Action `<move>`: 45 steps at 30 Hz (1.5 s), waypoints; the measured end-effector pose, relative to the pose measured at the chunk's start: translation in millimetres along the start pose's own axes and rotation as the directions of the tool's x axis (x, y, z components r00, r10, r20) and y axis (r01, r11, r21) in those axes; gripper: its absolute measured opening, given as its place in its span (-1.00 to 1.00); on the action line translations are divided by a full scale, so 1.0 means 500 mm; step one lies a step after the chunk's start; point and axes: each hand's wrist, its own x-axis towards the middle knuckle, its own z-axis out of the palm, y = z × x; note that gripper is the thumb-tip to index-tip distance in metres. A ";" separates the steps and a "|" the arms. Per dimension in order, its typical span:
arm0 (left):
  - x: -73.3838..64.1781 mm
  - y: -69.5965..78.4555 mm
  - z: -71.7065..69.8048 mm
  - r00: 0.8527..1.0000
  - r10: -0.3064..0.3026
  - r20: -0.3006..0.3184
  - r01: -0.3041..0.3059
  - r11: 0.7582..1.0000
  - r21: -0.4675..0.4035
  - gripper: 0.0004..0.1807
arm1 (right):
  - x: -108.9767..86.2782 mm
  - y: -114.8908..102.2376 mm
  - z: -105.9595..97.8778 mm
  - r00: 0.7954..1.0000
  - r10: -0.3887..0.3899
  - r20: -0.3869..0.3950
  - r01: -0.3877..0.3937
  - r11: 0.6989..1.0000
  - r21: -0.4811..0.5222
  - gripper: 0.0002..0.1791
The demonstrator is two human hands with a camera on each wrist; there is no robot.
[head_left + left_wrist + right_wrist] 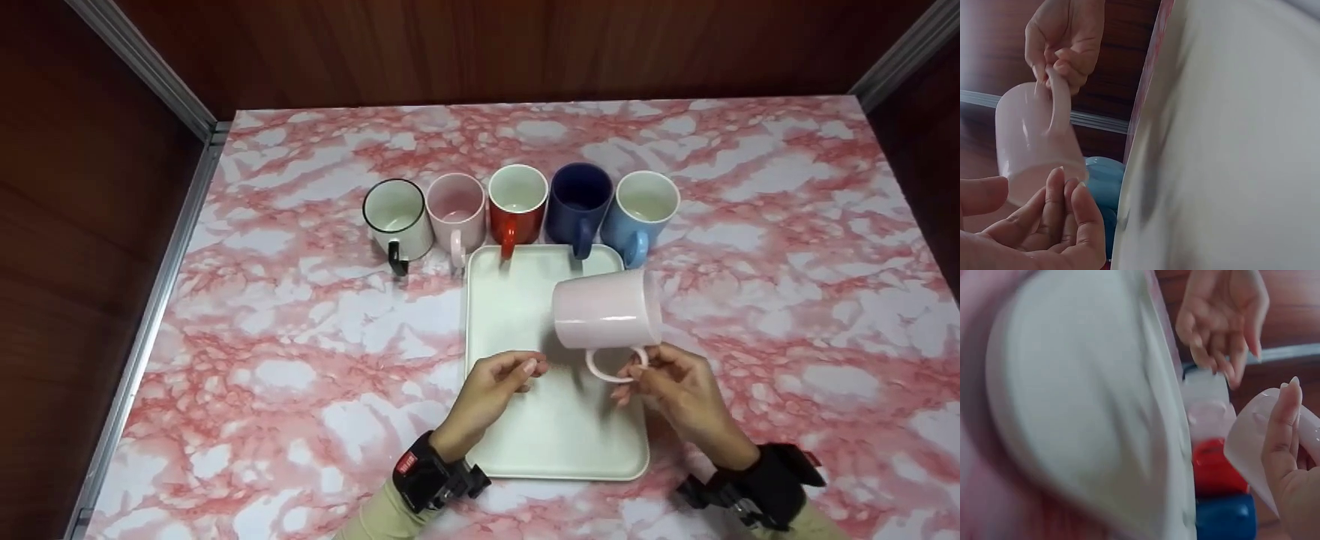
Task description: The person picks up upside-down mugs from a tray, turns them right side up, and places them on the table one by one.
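A pale pink mug (604, 311) is held in the air, tipped on its side, over the right part of a white tray (517, 427). My right hand (679, 390) pinches its handle between thumb and fingers. My left hand (491, 390) hovers over the tray's left side, left of the mug and apart from it, fingers loosely bent around nothing. In the left wrist view, the pink mug (1033, 135) hangs beyond the left fingers, with the right hand (1067, 45) at its handle. The right wrist view shows only part of the mug (1252, 433) behind the right fingers.
Behind the tray, several mugs stand upright in a row: white with black rim (409, 236), pink (456, 217), red (525, 225), dark blue (570, 225), light blue (626, 229). Their handles face me. Dark wooden panels (487, 52) border the marbled table (300, 300).
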 end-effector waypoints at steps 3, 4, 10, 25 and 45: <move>-0.001 0.001 -0.004 1.000 0.010 -0.013 -0.010 1.000 0.001 -0.68 | -0.009 0.002 -0.042 0.998 0.002 -0.064 -0.007 0.997 -0.080 -0.80; -0.001 0.002 -0.005 1.000 0.012 -0.018 -0.012 1.000 0.004 -0.68 | -0.012 0.013 -0.069 0.998 -0.009 -0.057 0.006 0.998 -0.061 -0.79; -0.001 0.005 -0.011 0.999 0.020 -0.035 -0.019 0.999 0.025 -0.69 | -0.020 -0.036 -0.091 0.979 0.006 -0.206 -0.048 0.979 -0.199 -0.80; -0.002 0.000 -0.026 0.999 0.018 -0.052 -0.016 0.999 0.041 -0.69 | 0.009 -0.087 -0.186 0.926 0.012 -0.377 -0.158 0.921 -0.357 -0.75; -0.004 0.000 -0.026 1.000 -0.010 -0.029 0.009 1.000 -0.016 -0.67 | 0.124 -0.093 -0.230 0.911 -0.059 -0.409 -0.176 0.841 -0.512 -0.91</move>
